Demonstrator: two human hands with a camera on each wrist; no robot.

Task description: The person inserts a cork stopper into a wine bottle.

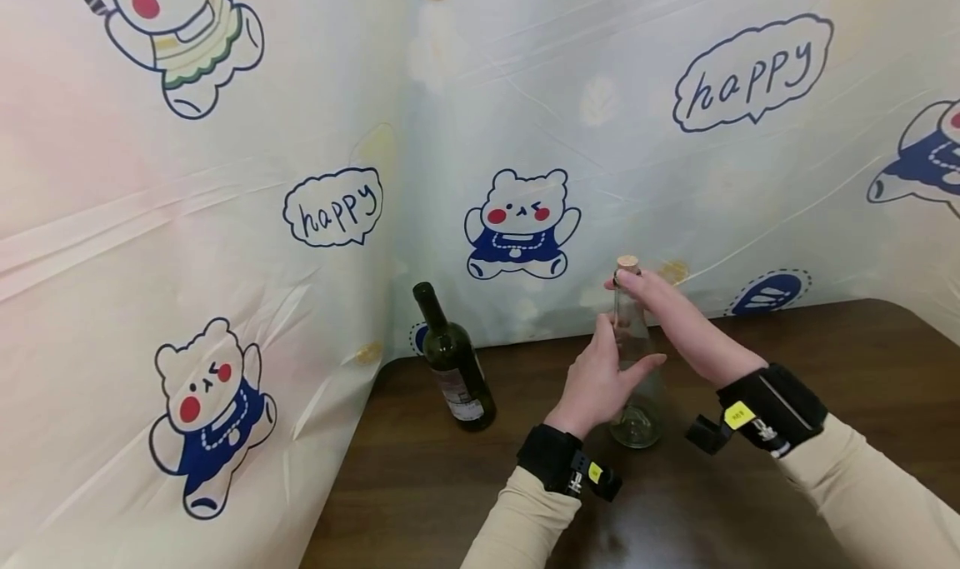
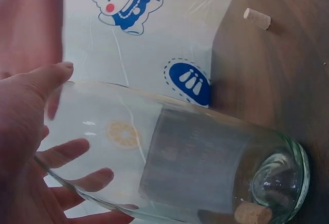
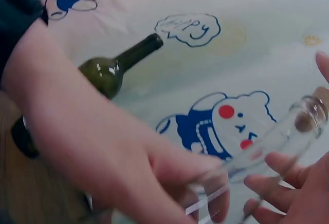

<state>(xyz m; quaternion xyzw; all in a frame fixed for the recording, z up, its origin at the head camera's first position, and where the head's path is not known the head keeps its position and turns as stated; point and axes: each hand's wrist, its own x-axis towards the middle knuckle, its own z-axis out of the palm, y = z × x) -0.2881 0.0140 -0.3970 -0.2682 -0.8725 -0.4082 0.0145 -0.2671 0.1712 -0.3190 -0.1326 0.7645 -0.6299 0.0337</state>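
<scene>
A clear glass bottle [image 1: 633, 344] with a cork [image 1: 627, 262] in its mouth stands slightly tilted in the head view. My left hand [image 1: 596, 381] grips its body, thumb on one side; in the left wrist view fingers [image 2: 77, 152] show through the glass. My right hand [image 1: 671, 311] is round the neck just below the cork, thumb in front and a fingertip poking out behind. In the right wrist view the neck [image 3: 308, 116] shows the cork's lower part inside, beside the right hand's fingers [image 3: 293, 188]; my left hand [image 3: 118, 152] crosses the lower bottle.
A dark green wine bottle [image 1: 453, 369] with a label stands on the brown table [image 1: 420, 502], left of the hands. A loose cork [image 2: 257, 18] lies on the table; another cork [image 2: 253, 213] shows at the clear bottle's base. A printed sheet [image 1: 337, 94] hangs behind and at the left.
</scene>
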